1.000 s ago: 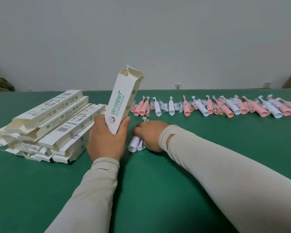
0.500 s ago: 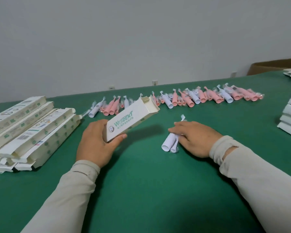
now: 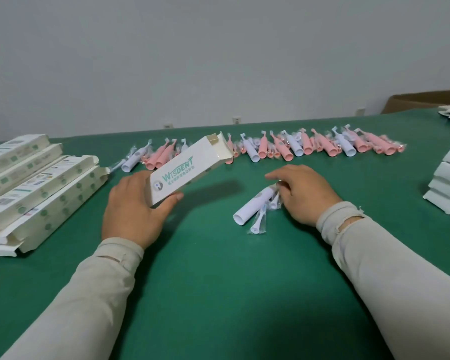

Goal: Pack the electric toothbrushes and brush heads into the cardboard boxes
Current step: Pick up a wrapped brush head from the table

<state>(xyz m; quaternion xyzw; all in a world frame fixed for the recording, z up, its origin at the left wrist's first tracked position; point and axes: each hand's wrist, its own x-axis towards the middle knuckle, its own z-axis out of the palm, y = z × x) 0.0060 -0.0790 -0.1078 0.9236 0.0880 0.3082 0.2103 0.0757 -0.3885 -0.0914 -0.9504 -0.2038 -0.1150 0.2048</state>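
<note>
The left hand (image 3: pixel 130 206) gripped a white printed cardboard box (image 3: pixel 190 168), open end raised. The right hand (image 3: pixel 303 193) grasped a white cylindrical electric toothbrush (image 3: pixel 252 207) and bagged brush heads (image 3: pixel 260 220) on the green table (image 3: pixel 218 281).

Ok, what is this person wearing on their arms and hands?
Both hands, left and right, are bare: no gloves, and no rings or watch visible. Both arms are in long, close-fitting sleeves of light beige fabric reaching the wrists. The right sleeve has a torn hole near its cuff; the left sleeve shows a stitched seam near its cuff.
</note>
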